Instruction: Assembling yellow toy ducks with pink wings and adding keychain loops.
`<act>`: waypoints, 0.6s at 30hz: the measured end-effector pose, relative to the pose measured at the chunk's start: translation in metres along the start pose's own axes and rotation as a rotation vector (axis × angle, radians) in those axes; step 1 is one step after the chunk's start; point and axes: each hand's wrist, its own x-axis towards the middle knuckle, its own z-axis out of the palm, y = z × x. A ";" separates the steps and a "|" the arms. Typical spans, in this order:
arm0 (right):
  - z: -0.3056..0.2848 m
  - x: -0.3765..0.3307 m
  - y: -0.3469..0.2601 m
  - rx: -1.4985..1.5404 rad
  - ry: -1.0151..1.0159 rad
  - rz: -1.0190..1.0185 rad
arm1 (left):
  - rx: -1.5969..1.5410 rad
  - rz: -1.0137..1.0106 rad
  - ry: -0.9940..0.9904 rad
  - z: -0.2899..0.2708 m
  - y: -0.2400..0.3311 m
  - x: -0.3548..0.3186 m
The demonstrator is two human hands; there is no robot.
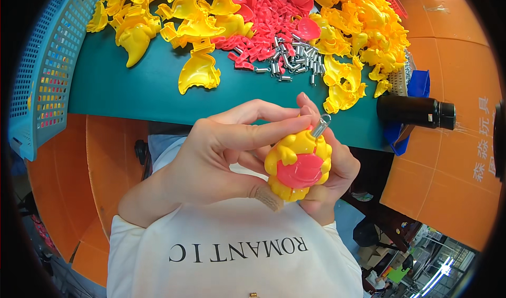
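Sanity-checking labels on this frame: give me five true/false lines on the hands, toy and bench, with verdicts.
1. The left hand and right hand both hold the yellow-and-pink toy. True.
2. The tan wrap is on the right thumb. False: the tan wrap is on the left thumb.
3. A metal spring sticks out of the toy. True.
4. The loose springs lie in the blue basket. False: the loose springs are piled on the green table.
5. The blue basket is at the picture's left. True.
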 end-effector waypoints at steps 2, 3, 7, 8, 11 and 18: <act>0.000 -0.006 0.003 -0.013 0.020 -0.061 | -0.003 -0.005 -0.008 -0.001 -0.001 0.000; 0.002 -0.006 0.001 -0.002 0.038 0.017 | 0.020 0.011 0.002 -0.002 -0.002 0.000; -0.004 -0.005 0.000 -0.005 -0.009 0.106 | 0.140 0.036 0.021 -0.001 -0.001 -0.001; -0.004 -0.006 0.001 -0.006 -0.009 0.102 | 0.142 0.038 0.018 0.000 0.000 -0.001; -0.006 -0.007 0.012 -0.029 0.029 0.068 | 0.153 -0.028 0.050 -0.001 0.004 0.002; -0.013 0.004 0.007 -0.415 -0.049 -0.094 | 0.375 0.000 0.141 -0.010 -0.019 -0.001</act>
